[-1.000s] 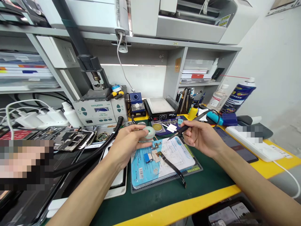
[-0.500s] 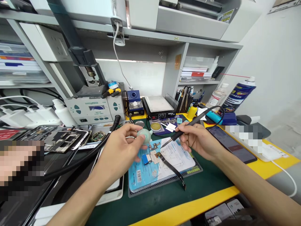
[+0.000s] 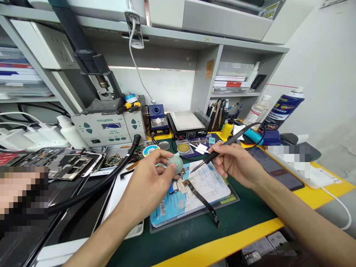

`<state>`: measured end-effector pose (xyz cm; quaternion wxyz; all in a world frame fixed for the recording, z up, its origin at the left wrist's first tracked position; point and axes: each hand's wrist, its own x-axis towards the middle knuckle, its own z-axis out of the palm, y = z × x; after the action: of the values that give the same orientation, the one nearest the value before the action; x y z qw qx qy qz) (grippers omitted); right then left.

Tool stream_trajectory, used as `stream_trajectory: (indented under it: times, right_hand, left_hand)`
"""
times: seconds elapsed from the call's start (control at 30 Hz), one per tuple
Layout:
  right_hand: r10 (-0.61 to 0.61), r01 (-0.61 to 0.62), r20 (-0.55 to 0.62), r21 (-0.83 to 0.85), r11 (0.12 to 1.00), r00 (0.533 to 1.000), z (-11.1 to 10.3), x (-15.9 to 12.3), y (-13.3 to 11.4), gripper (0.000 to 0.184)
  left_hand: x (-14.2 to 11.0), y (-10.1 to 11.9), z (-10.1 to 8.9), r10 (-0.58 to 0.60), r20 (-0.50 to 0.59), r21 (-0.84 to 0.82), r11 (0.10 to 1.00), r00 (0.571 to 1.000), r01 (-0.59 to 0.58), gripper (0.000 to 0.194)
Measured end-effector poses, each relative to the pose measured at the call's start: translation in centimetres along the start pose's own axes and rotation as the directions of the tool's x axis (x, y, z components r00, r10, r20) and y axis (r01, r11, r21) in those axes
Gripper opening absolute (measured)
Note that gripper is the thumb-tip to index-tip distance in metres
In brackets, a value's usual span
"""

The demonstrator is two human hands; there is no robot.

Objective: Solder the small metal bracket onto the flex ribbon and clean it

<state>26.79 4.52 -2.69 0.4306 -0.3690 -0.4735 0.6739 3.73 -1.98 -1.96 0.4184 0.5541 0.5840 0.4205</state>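
Our L hand (image 3: 146, 189) grips a pale green rubber bulb (image 3: 175, 164) over the mat's far edge; our R hand (image 3: 236, 163) pinches a soldering iron (image 3: 222, 150), pen-style, tip near the bulb. Flex cable (image 3: 203, 202) lies across the mat (image 3: 191, 218), mid worktop (image 3: 130, 252).

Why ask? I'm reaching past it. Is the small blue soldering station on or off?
On: the small blue soldering station shows a lit number on its front display.

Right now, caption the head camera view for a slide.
Left hand holds a pale green rubber bulb, right hand a soldering iron, above a green bench mat.
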Motion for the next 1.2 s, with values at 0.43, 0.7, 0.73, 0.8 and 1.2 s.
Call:
stream_trajectory:
  times: [0.43, 0.7, 0.73, 0.8, 1.2]
  right_hand:
    - [0.052, -0.051, 0.042, -0.043, 0.998, 0.998, 0.2, -0.1, 0.9, 0.015]
    - [0.047, -0.045, 0.031, -0.064, 0.997, 0.998, 0.5, -0.1, 0.9, 0.019]
    - [0.043, -0.04, 0.038, -0.067, 0.997, 0.998, 0.5, -0.1, 0.9, 0.02]
    - [0.031, -0.027, 0.061, -0.067, 0.997, 0.998, 0.4, -0.1, 0.9, 0.021]
    - [-0.006, 0.02, 0.087, -0.162, 0.987, 0.996, 0.7, -0.4, 1.2, 0.026]
  left_hand:
    - [0.0, 0.4, -1.0, 0.013, 0.027, 0.136, 0.991, 1.0, -0.016, 0.026]
    - [0.3, 0.0, -0.7, 0.018, 0.018, 0.175, 0.984, 1.0, -0.021, 0.028]
    - [0.3, -0.1, -0.7, 0.014, 0.022, 0.178, 0.984, 1.0, -0.018, 0.028]
    - [0.2, -0.1, -0.7, 0.003, 0.031, 0.18, 0.984, 1.0, -0.009, 0.029]
    - [0.1, 0.4, -0.6, -0.016, 0.033, 0.165, 0.986, 0.999, 0.011, 0.028]
